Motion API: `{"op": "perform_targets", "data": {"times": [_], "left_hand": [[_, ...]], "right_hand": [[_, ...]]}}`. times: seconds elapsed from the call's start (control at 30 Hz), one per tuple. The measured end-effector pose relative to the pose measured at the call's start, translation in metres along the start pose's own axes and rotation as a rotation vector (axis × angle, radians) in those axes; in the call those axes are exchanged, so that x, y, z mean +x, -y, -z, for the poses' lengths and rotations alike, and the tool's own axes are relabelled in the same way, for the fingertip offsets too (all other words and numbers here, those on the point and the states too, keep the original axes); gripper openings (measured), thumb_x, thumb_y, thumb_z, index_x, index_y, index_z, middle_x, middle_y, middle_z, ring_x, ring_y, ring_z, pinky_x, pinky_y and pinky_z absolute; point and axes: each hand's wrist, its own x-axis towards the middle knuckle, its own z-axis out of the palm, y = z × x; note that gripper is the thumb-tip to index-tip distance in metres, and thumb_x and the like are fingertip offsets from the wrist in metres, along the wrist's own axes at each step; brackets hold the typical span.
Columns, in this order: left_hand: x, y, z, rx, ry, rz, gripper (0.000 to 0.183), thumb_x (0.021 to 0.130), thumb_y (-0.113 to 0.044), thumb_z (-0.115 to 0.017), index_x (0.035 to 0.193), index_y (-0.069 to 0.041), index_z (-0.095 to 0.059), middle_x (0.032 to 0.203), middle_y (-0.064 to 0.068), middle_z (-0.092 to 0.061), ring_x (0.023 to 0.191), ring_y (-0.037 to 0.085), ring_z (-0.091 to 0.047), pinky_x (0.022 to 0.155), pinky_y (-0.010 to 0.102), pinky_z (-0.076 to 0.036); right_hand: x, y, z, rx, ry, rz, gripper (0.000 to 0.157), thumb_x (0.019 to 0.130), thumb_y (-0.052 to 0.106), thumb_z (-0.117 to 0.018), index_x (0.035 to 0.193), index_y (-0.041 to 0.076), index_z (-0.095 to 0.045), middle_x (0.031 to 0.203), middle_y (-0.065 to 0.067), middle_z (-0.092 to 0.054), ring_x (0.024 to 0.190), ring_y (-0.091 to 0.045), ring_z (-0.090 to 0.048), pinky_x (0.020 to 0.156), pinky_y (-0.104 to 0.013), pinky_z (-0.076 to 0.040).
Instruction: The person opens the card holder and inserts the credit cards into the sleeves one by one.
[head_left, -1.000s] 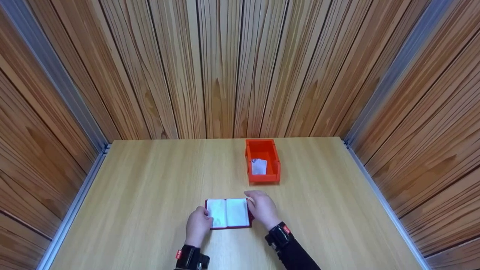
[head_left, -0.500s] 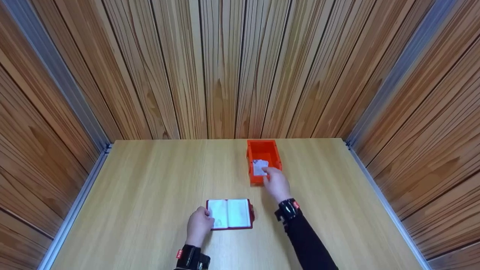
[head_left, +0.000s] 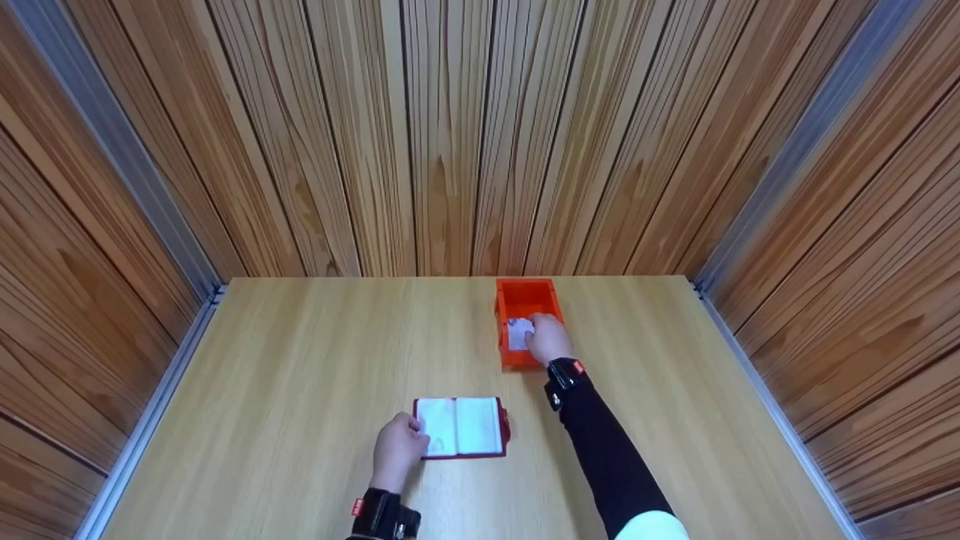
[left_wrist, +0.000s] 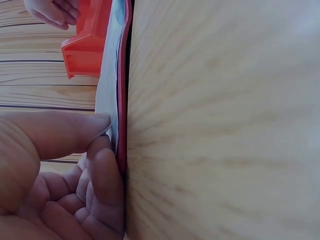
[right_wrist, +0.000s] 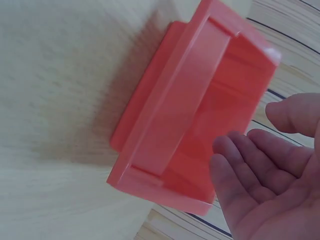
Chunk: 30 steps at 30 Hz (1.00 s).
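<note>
A small red-covered booklet point(head_left: 478, 427) lies spread on the table, showing pale pages. My left hand point(head_left: 400, 451) is at its left edge; in the left wrist view, thumb and forefinger pinch the corner of a thin clear page point(left_wrist: 107, 131). Farther back stands an orange-red bin point(head_left: 524, 291) with a whitish piece of paper point(head_left: 517, 334) inside. Over the bin's front right part hovers my right hand point(head_left: 550, 339), its fingers loosely bent and the thumb apart from them in the right wrist view. Nothing shows between them, and the paper is out of sight there.
The light wooden table point(head_left: 315, 360) is bounded by wood-panelled walls point(head_left: 442, 150) at the back and both sides. Metal rails point(head_left: 169, 367) run along the side edges. A black wrist camera band point(head_left: 566, 375) sits on the right wrist.
My right hand has left the booklet's right edge and moved forward to the bin, reaching a little farther in since half a second ago. My left hand has stayed at the booklet.
</note>
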Motion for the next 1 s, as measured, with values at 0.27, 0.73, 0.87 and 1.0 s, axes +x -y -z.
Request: {"op": "perform_targets", "data": {"times": [0.27, 0.73, 0.87, 1.0], "left_hand": [[-0.003, 0.004, -0.001, 0.001, -0.038, -0.048, 0.015, 0.076, 0.001, -0.07, 0.087, 0.001, -0.061, 0.076, 0.005, -0.061, 0.072, 0.021, -0.059, 0.065, 0.038, -0.049], [-0.001, 0.002, 0.0, -0.028, 0.001, 0.005, 0.016, 0.08, 0.001, -0.071, 0.092, 0.001, -0.061, 0.079, 0.006, -0.06, 0.073, 0.021, -0.058, 0.064, 0.036, -0.05], [-0.001, 0.001, 0.0, -0.036, 0.003, 0.004, 0.016, 0.081, 0.001, -0.071, 0.092, 0.0, -0.06, 0.079, 0.006, -0.06, 0.073, 0.021, -0.058, 0.064, 0.036, -0.05], [0.0, 0.001, 0.0, -0.04, 0.007, 0.009, 0.016, 0.081, 0.001, -0.071, 0.093, 0.0, -0.061, 0.079, 0.005, -0.059, 0.073, 0.021, -0.058, 0.064, 0.035, -0.05]], "right_hand": [[0.012, -0.002, 0.0, -0.073, 0.106, -0.038, 0.039, 0.094, 0.012, -0.062, 0.126, -0.01, -0.058, 0.121, -0.026, -0.061, 0.114, -0.039, -0.057, 0.101, -0.048, -0.042], [0.02, -0.008, -0.013, -0.059, 0.185, -0.129, 0.045, 0.094, 0.013, -0.062, 0.132, -0.009, -0.053, 0.129, -0.025, -0.058, 0.117, -0.037, -0.055, 0.104, -0.049, -0.04], [0.02, -0.009, -0.019, -0.025, 0.19, -0.174, 0.042, 0.093, 0.012, -0.064, 0.129, -0.007, -0.056, 0.123, -0.021, -0.062, 0.106, -0.034, -0.057, 0.101, -0.047, -0.043], [0.019, -0.01, -0.025, 0.04, 0.192, -0.223, 0.034, 0.092, 0.009, -0.066, 0.123, -0.002, -0.062, 0.116, -0.015, -0.065, 0.099, -0.032, -0.056, 0.1, -0.045, -0.044]]}}
